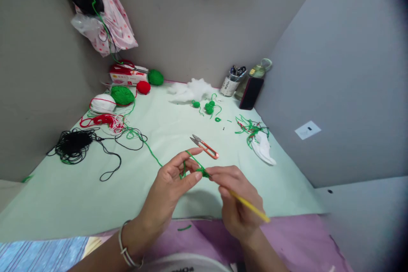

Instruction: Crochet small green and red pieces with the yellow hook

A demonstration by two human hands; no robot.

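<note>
My left hand (172, 182) pinches a small green crochet piece (203, 172) between thumb and fingers. Green yarn (149, 149) runs from the left of the table to this hand and passes over its raised index finger. In my right hand (239, 199) is a crochet hook with a yellow handle (251, 208), its tip at the green piece and hidden by fingers and yarn. Both hands are close together above the table's front part. Orange-handled thread snips (205, 147) lie just beyond them, blades pointing to the far left.
Black yarn (75, 145), a white ball (102, 103) and green and red balls are at left. White stuffing (193, 90) and small green crocheted pieces (209, 107) lie at the back. A pen cup (230, 85), phone (251, 93) and yarn scraps (251, 128) are at right.
</note>
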